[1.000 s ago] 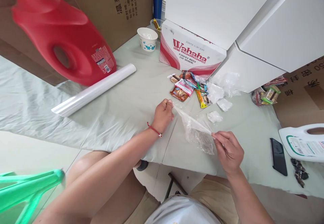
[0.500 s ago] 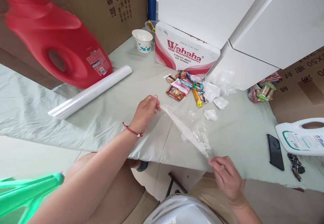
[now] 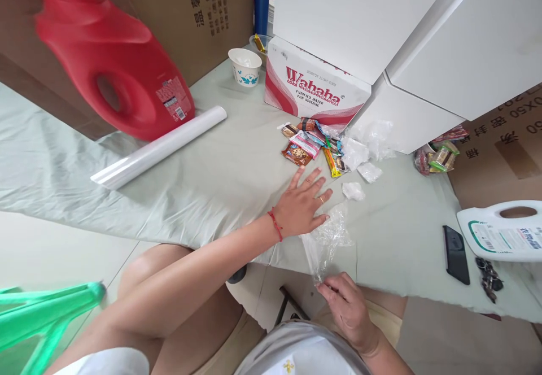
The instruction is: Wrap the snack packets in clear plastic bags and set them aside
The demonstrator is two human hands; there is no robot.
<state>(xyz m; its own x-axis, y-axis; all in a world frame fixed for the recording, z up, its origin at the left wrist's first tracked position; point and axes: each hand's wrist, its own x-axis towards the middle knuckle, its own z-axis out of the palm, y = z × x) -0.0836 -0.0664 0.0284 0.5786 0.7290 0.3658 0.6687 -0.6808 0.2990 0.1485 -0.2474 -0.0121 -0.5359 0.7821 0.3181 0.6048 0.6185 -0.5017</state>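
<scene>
My left hand [image 3: 301, 205], with a red string bracelet at the wrist, lies flat with fingers spread over the cloth-covered table. Under and beside its palm is a thin clear plastic bag [image 3: 332, 234], crinkled and gathered into a strip toward the table's front edge. The thumb and fingers of my right hand [image 3: 345, 304] pinch that strip's near end at the edge. Just beyond the left fingertips lie wrapped snacks [image 3: 298, 152] in a small pile. A small folded clear plastic piece [image 3: 353, 191] sits to the right of the left hand.
A white roll [image 3: 161, 148] lies at left by a red jug [image 3: 122, 75]. Behind the snacks stand a Wahaha carton [image 3: 315, 84] and a paper bowl [image 3: 245, 67]. More clear plastic [image 3: 370, 143] is bunched nearby. On the right are a phone [image 3: 456, 254], keys [image 3: 489, 279] and a white bottle [image 3: 503, 231].
My left hand has let go of the bag's far end, opened and moved right to lie flat over it. My right hand has shifted left and nearer, still pinching the bag.
</scene>
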